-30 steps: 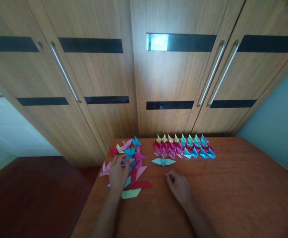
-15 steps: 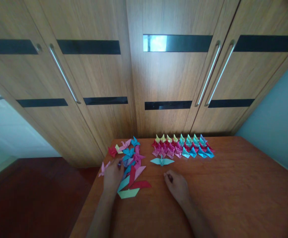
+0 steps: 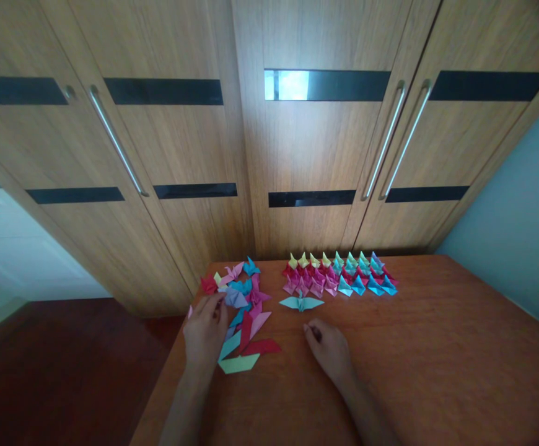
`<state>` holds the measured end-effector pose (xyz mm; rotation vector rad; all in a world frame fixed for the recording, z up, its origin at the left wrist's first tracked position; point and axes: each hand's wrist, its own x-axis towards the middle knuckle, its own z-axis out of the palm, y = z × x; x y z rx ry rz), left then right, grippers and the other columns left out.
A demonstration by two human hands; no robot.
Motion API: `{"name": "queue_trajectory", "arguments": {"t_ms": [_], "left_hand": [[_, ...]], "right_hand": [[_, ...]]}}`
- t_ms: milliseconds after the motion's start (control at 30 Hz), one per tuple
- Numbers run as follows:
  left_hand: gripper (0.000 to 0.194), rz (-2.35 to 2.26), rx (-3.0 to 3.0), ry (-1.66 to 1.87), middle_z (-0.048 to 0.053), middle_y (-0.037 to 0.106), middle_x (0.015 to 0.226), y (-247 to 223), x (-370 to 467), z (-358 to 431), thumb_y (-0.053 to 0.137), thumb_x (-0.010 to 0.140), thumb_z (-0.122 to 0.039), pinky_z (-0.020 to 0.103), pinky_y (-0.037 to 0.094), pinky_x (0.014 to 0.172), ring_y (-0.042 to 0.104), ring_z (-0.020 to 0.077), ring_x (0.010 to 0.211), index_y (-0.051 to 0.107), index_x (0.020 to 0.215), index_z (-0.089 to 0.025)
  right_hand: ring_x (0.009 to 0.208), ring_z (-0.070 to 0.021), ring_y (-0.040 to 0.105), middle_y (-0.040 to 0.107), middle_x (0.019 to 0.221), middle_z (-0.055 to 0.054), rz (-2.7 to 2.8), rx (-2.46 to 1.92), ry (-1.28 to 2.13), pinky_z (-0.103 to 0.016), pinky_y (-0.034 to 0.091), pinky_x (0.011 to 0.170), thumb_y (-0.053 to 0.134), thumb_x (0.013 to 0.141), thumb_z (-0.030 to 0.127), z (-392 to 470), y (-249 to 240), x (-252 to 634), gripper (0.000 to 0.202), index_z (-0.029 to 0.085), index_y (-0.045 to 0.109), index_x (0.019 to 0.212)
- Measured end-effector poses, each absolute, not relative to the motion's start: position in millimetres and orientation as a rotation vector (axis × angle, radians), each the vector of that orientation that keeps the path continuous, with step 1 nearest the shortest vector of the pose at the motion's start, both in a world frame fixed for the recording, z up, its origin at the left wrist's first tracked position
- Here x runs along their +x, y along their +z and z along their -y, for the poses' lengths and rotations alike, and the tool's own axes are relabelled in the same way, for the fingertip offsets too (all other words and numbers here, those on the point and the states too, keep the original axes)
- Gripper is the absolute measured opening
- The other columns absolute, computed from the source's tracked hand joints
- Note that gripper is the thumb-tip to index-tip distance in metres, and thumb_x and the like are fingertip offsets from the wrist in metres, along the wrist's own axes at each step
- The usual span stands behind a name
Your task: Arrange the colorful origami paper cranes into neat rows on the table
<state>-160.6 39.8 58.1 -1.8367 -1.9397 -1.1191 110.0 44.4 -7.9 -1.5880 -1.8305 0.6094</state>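
Pinching one edge of the lavender paper crane, we keep the fingers of our left hand narrow, with the crane reaching out to their right over the loose heap. Just beyond those fingers lie a red crane and a pink crane, with a blue crane farther off to their right. A magenta crane sits to the right of the lavender one. Nearer to us than the left fingertips, and to their right, we have flat folded pieces: a teal piece, a red piece and a pale green piece.

We rest our right hand on the bench, its fingers curled in and narrow; whether they hold anything, we cannot tell. Just beyond their tips, a light teal crane lies with its wings spread, apart from the fingers. Past it, farther from our right fingers, we see close rows of paper cranes in yellow, red, pink, green and blue. Behind them stands the wooden cupboard.
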Motion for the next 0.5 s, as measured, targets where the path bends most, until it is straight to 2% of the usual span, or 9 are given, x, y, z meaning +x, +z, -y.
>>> {"name": "queue_trajectory", "arguments": {"t_ms": [233, 367, 500], "left_hand": [[0.022, 1.679, -2.182, -1.169, 0.008, 0.068, 0.099, 46.8, -105.4, -24.0, 0.046, 0.089, -0.017, 0.033, 0.051, 0.087, 0.064, 0.0208, 0.095, 0.065, 0.100, -0.021], [0.027, 1.599, -2.399, -1.132, 0.008, 0.068, 0.103, 33.3, -81.1, -16.9, 0.044, 0.090, -0.015, 0.037, 0.052, 0.089, 0.063, 0.0216, 0.099, 0.064, 0.106, -0.023], [0.028, 1.579, -2.571, -1.114, 0.009, 0.067, 0.106, 32.2, -68.7, -8.8, 0.050, 0.090, -0.022, 0.039, 0.052, 0.089, 0.062, 0.0228, 0.099, 0.059, 0.116, -0.023]], "right_hand": [[0.063, -0.0148, 0.057, 0.063, 0.074, -0.003, 1.515, -1.120, 1.101, -0.023, 0.043, 0.057, 0.034, 0.093, 0.052, -25.6, 21.1, 86.0, 0.045, 0.018, 0.062, 0.086], [0.069, -0.0174, 0.059, 0.066, 0.078, -0.004, 1.459, -1.202, 1.126, -0.025, 0.046, 0.062, 0.045, 0.089, 0.050, -20.8, 21.3, 79.3, 0.037, 0.018, 0.064, 0.089], [0.073, -0.0193, 0.062, 0.069, 0.081, -0.005, 1.445, -1.279, 1.039, -0.027, 0.047, 0.068, 0.050, 0.087, 0.045, -22.8, 6.3, 84.7, 0.031, 0.019, 0.066, 0.087]]}}
